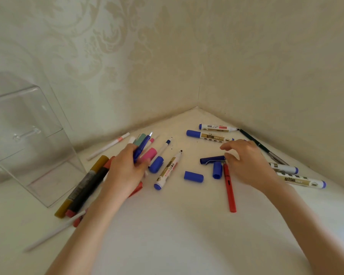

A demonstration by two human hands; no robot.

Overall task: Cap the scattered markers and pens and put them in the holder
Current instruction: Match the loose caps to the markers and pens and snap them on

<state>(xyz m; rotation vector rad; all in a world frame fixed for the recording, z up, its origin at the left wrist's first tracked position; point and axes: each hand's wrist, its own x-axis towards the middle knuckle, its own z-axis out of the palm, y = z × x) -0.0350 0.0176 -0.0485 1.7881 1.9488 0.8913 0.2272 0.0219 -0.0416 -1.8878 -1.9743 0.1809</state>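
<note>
Leftward, clear holder (31, 139), markers (167, 169) outside it; left hand (125, 171) grips blue pen (141, 145), right hand (248, 163) spread.

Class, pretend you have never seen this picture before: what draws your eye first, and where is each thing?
First comes the left hand at the centre, gripping a blue pen with its nib bare, and the right hand beside it, hovering at a long blue cap. Around them, markers and loose blue caps lie scattered on the white table. The clear holder stands at the far left with nothing visible inside.
</note>
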